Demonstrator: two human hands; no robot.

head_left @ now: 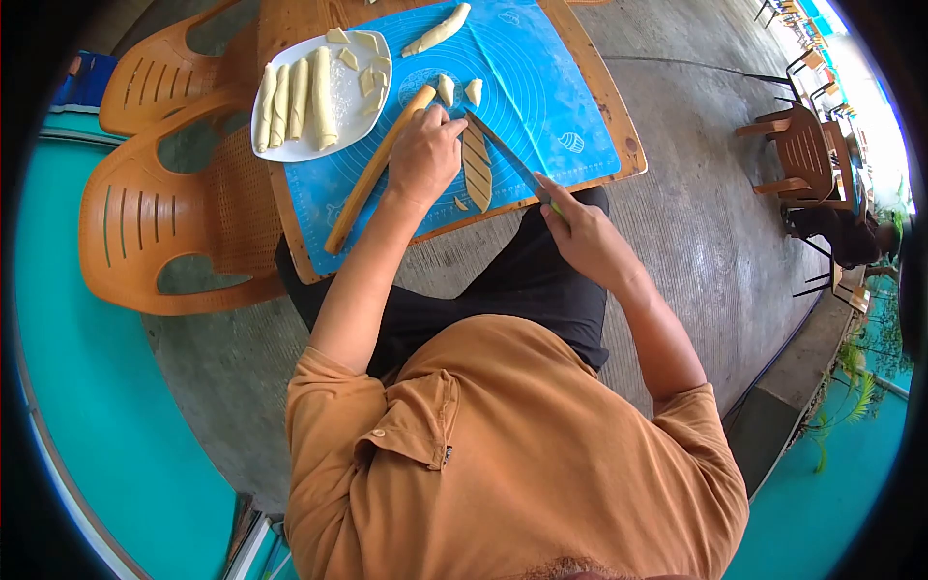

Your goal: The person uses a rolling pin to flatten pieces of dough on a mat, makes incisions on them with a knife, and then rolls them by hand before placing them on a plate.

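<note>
My right hand is wrapped round the green handle of a knife, whose blade slants up and left across the blue mat. My left hand is closed, fingers curled near the blade's tip; what they hold, if anything, is hidden. Beside it lies a long wooden rolling pin. Just beyond its fingers sit two small pieces of dough. A flat brown leaf-shaped piece with dark diagonal lines lies below the blade. A longer dough roll rests farther up the mat.
A white plate at the left holds several dough rolls and small cut pieces. The blue mat covers most of the wooden table. Orange chairs stand at the left, and a brown chair at the far right.
</note>
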